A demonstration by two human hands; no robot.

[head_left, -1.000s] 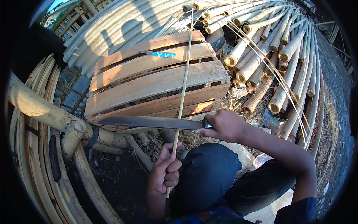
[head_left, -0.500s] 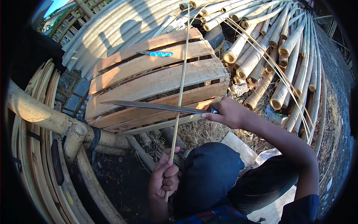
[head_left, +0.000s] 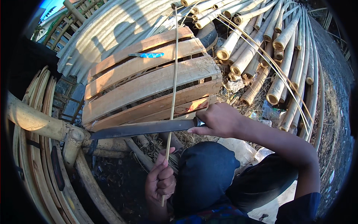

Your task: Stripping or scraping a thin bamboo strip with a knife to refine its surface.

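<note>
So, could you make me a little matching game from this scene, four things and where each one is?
Things:
1. Long knife
2. Thin strip
3. Small blue-handled tool
4. Bamboo poles

Places:
A. Held in the left hand
B. Heaped to the right of the crate
C. Gripped by its handle in the right hand
D. Lying on the crate's slats

Right pairs: 1-C, 2-A, 3-D, 4-B.
</note>
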